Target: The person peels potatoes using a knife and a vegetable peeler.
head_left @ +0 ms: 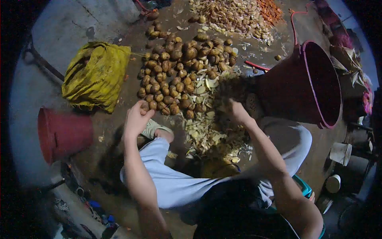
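Observation:
My left hand is at the near left edge of a spread of brown, round potatoes. Its thumb and fingers curl round one potato. My right hand is closed in a fist over the right side of the peelings. Whatever it holds is dark, blurred and too hidden to name. Pale yellow peelings and slices lie heaped on the floor between my hands, in front of my seated legs.
A large dark red bucket lies tipped at the right. On the left are a yellow woven sack and a smaller red bucket. Behind the potatoes sits a heap of pale pieces beside orange pieces. A red hose runs nearby.

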The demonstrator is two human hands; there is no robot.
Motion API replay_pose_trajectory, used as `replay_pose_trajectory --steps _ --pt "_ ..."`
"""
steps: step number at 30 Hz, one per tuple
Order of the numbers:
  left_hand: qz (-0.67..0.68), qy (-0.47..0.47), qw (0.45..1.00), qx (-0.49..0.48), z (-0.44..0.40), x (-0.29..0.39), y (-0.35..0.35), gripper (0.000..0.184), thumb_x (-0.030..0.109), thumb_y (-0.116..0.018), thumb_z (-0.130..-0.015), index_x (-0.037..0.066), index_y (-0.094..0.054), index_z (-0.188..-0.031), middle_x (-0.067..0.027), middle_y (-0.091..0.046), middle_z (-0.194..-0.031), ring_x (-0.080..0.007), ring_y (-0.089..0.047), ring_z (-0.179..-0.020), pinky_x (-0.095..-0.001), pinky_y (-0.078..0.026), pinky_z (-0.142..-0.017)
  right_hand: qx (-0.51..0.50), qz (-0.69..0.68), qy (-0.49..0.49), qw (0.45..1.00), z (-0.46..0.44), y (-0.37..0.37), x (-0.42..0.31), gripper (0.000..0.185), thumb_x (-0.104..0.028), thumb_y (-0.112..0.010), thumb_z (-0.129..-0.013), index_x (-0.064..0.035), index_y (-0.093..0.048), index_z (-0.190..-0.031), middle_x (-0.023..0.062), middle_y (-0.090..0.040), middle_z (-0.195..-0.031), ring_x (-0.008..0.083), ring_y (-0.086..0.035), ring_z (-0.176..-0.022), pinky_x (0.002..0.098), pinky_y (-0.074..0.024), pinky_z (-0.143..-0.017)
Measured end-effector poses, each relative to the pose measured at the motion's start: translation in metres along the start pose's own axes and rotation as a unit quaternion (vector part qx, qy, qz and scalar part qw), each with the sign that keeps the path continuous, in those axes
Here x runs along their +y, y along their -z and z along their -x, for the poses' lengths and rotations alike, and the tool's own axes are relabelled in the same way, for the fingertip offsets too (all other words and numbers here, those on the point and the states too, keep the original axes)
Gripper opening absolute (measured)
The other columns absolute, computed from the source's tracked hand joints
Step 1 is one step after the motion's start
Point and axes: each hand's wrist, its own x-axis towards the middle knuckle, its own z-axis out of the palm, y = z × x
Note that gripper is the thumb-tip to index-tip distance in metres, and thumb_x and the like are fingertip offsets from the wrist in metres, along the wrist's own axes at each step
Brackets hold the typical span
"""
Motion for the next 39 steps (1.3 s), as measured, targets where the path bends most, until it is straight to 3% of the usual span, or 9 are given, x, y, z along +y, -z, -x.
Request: replay_pose_trajectory --steps 3,7,9,12,15,19,23,33,39 --pt "-0.023 0.033 0.999 -0.022 -0.003 -0.022 -0.005 0.054 0.026 -0.072 -0.076 0.002 -0.057 -0.122 -0.0188 -0.068 -0.082 -0.0308 -0.067 -0.086 -0.0391 -0.050 -0.078 -0.284 0.127 0.000 0.951 0.017 0.000 -0.009 0.029 -0.017 -0.061 -0.082 0.0009 -0.057 -0.104 0.0214 -0.066 -0.093 0.0404 -0.064 -0.088 0.0484 -0.0513 -0.074" --pt "-0.086 0.043 0.995 -0.037 -0.004 -0.038 -0.012 0.056 0.024 -0.073 -0.075 0.003 -0.056 -0.124 -0.0200 -0.067 -0.087 -0.0342 -0.066 -0.089 -0.0398 -0.051 -0.077 -0.337 0.160 -0.052 0.926 0.039 -0.003 0.012 0.027 -0.021 -0.063 -0.079 0.0007 -0.061 -0.096 0.0197 -0.066 -0.087 0.0371 -0.065 -0.081 0.0478 -0.0518 -0.070" --pt "-0.055 0.044 0.996 -0.045 -0.002 -0.033 -0.011 0.056 0.022 -0.073 -0.076 0.001 -0.055 -0.124 -0.0189 -0.067 -0.086 -0.0298 -0.066 -0.082 -0.0372 -0.051 -0.073 -0.278 0.176 0.076 0.941 0.037 -0.030 0.072 0.023 -0.022 -0.063 -0.077 -0.0006 -0.064 -0.086 0.0165 -0.064 -0.078 0.0351 -0.062 -0.068 0.0439 -0.0509 -0.063" --pt "-0.005 0.033 0.999 -0.028 -0.003 -0.029 -0.007 0.050 0.016 -0.072 -0.080 -0.003 -0.055 -0.123 -0.0111 -0.063 -0.077 -0.0129 -0.059 -0.065 -0.0285 -0.046 -0.061 -0.176 0.591 0.395 0.682 0.059 -0.129 0.214 0.021 -0.023 -0.062 -0.074 -0.0025 -0.065 -0.077 0.0137 -0.061 -0.072 0.0300 -0.057 -0.064 0.0385 -0.0491 -0.060" --pt "0.008 0.025 0.999 -0.024 0.001 -0.018 0.001 0.050 0.015 -0.072 -0.081 -0.003 -0.054 -0.123 -0.0096 -0.062 -0.074 -0.0127 -0.059 -0.065 -0.0284 -0.047 -0.063 -0.348 0.395 0.191 0.828 0.066 -0.190 0.169 0.018 -0.022 -0.061 -0.072 -0.0053 -0.066 -0.073 0.0109 -0.061 -0.076 0.0263 -0.057 -0.071 0.0383 -0.0485 -0.061" --pt "0.073 0.030 0.996 -0.030 0.012 -0.004 0.011 0.051 0.016 -0.071 -0.081 -0.003 -0.052 -0.124 -0.0098 -0.062 -0.077 -0.0140 -0.060 -0.068 -0.0288 -0.048 -0.064 -0.478 0.224 0.252 0.811 0.045 -0.279 0.057 0.025 -0.027 -0.067 -0.080 -0.0130 -0.074 -0.099 0.0072 -0.069 -0.097 0.0259 -0.060 -0.105 0.0369 -0.0530 -0.072" --pt "0.045 0.021 0.999 -0.001 0.020 -0.005 0.020 0.051 0.017 -0.070 -0.082 0.001 -0.052 -0.126 -0.0095 -0.061 -0.083 -0.0171 -0.061 -0.073 -0.0312 -0.050 -0.068 -0.360 0.064 0.162 0.917 0.025 -0.302 -0.020 0.021 -0.017 -0.072 -0.070 -0.0124 -0.074 -0.090 0.0103 -0.069 -0.091 0.0286 -0.065 -0.087 0.0380 -0.0537 -0.071" --pt "0.026 0.024 0.999 0.008 0.038 0.006 0.039 0.051 0.020 -0.071 -0.080 0.004 -0.054 -0.126 -0.0128 -0.064 -0.090 -0.0221 -0.062 -0.079 -0.0343 -0.050 -0.074 -0.423 -0.108 0.012 0.900 -0.013 -0.433 -0.031 0.010 -0.011 -0.068 -0.073 -0.0065 -0.069 -0.082 0.0120 -0.068 -0.084 0.0256 -0.067 -0.070 0.0398 -0.0551 -0.065" --pt "0.020 0.020 1.000 0.002 0.039 0.006 0.039 0.054 0.021 -0.072 -0.080 0.004 -0.053 -0.127 -0.0130 -0.064 -0.091 -0.0251 -0.061 -0.081 -0.0355 -0.050 -0.076 -0.338 0.154 0.384 0.845 -0.016 -0.341 -0.076 0.026 -0.021 -0.057 -0.073 -0.0154 -0.071 -0.094 0.0109 -0.069 -0.097 0.0303 -0.065 -0.093 0.0398 -0.0529 -0.080"
